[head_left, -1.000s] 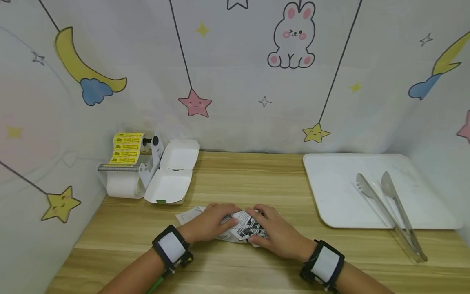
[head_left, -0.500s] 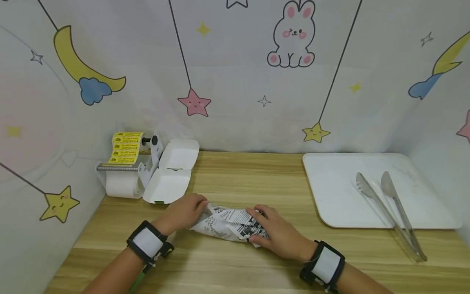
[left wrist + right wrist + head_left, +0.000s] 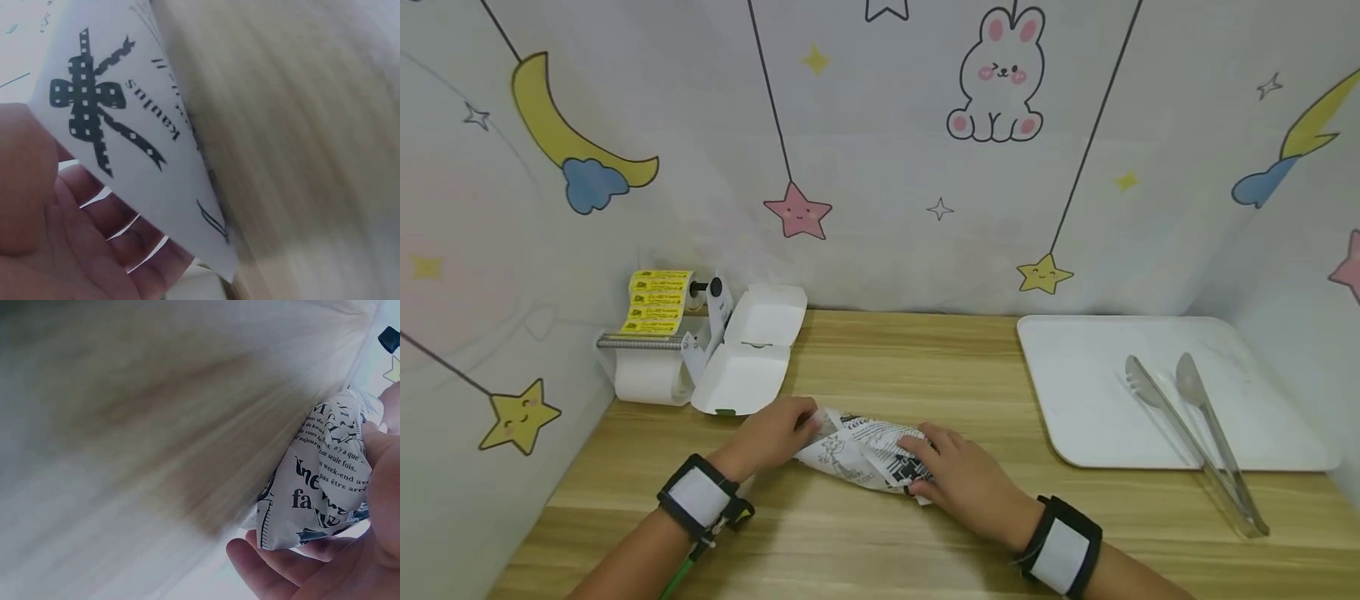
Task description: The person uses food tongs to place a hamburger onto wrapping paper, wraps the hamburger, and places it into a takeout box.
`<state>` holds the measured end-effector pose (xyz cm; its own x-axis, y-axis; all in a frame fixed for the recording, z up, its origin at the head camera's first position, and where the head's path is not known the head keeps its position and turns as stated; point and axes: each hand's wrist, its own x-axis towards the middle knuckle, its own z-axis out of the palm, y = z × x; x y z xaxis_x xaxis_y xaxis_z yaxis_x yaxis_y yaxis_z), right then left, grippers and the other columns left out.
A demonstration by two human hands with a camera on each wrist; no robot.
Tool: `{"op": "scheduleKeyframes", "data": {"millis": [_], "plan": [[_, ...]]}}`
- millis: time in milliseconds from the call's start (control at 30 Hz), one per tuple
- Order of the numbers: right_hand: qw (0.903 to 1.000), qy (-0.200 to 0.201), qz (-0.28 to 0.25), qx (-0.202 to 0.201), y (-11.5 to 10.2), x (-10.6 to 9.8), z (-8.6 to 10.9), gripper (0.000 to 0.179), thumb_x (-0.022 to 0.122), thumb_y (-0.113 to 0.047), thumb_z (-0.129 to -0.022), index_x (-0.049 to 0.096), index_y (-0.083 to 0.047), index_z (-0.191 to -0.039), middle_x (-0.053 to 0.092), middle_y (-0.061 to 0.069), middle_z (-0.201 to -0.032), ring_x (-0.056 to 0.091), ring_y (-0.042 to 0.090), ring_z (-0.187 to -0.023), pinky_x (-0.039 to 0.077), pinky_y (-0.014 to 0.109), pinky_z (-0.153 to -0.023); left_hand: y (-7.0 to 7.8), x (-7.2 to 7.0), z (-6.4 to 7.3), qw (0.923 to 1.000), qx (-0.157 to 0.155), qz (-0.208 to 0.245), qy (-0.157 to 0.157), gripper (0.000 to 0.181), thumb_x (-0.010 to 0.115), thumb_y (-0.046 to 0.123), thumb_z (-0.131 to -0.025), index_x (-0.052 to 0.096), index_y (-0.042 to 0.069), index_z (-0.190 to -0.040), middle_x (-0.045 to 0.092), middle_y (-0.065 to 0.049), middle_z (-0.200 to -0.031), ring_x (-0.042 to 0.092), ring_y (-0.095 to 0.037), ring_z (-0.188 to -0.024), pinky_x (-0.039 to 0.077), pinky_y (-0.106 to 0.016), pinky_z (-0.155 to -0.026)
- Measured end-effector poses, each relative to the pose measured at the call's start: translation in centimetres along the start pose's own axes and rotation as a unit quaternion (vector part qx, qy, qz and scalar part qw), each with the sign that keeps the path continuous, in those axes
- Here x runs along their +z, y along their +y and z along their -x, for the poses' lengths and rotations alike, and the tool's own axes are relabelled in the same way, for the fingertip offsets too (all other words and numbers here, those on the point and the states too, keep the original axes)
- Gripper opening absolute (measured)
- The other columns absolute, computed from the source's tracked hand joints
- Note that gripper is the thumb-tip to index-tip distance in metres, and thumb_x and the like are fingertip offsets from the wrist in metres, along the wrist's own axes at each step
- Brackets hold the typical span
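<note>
A long bundle wrapped in newsprint-patterned paper lies on the wooden table, and what it contains is hidden. At its left end, my left hand holds the loose paper flap. In the left wrist view the flap, printed with a dark bow, lies between the thumb and the curled fingers. My right hand grips the bundle's right end. The right wrist view has the folded paper end between that hand's thumb side and the fingers beneath.
A label dispenser with yellow labels stands at the back left. Beside it is an opened white carton, close to the left hand. On the right lies a white tray, with metal tongs resting across its front edge.
My left hand has moved left from the top of the bundle to its left end, uncovering the paper's middle. My right hand stays at the right end, its fingers shifted slightly.
</note>
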<state>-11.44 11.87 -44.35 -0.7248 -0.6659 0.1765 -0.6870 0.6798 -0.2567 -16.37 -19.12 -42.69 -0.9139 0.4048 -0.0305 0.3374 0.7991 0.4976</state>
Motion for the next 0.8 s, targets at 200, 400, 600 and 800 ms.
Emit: {"op": "scheduleKeyframes", "data": {"millis": [200, 400, 600, 800], "plan": [[0.9996, -0.028, 0.009, 0.0, 0.1, -0.1, 0.1, 0.062, 0.057, -0.043, -0.103, 0.036, -0.028, -0.159, 0.047, 0.019, -0.144, 0.054, 0.037, -0.126, 0.053, 0.053, -0.094, 0.2, -0.2, 0.2, 0.9993, -0.034, -0.003, -0.014, 0.013, 0.058, 0.016, -0.104, 0.062, 0.01, -0.093, 0.05, 0.001, -0.075, 0.047, -0.014, -0.068, 0.039, -0.03, -0.06], [0.999, -0.044, 0.009, 0.003, 0.1, -0.2, 0.1, 0.06, 0.048, -0.048, -0.106, 0.032, -0.03, -0.161, 0.043, 0.017, -0.147, 0.052, 0.036, -0.128, 0.052, 0.054, -0.095, 0.0, -0.8, 0.5, 0.9981, -0.032, 0.035, -0.039, 0.022, 0.051, 0.021, -0.108, 0.058, 0.008, -0.092, 0.048, 0.0, -0.073, 0.046, -0.013, -0.065, 0.038, -0.028, -0.057], [0.9984, -0.056, 0.009, 0.005, 0.2, -0.2, 0.0, 0.059, 0.047, -0.048, -0.106, 0.032, -0.032, -0.16, 0.041, 0.016, -0.149, 0.05, 0.035, -0.129, 0.051, 0.055, -0.095, -1.1, -1.6, 0.5, 0.9858, -0.069, 0.114, -0.103, 0.032, 0.061, 0.035, -0.102, 0.062, 0.003, -0.105, 0.055, -0.002, -0.079, 0.05, -0.015, -0.067, 0.041, -0.03, -0.057], [0.9986, -0.051, 0.004, -0.008, 0.2, -0.3, 0.0, 0.057, 0.046, -0.046, -0.107, 0.035, -0.03, -0.16, 0.042, 0.016, -0.149, 0.05, 0.035, -0.13, 0.051, 0.057, -0.094, -1.6, -2.2, 1.0, 0.98, -0.068, 0.152, -0.109, 0.022, 0.059, 0.022, -0.103, 0.06, 0.006, -0.088, 0.049, 0.0, -0.076, 0.047, -0.016, -0.069, 0.038, -0.028, -0.059]]}}
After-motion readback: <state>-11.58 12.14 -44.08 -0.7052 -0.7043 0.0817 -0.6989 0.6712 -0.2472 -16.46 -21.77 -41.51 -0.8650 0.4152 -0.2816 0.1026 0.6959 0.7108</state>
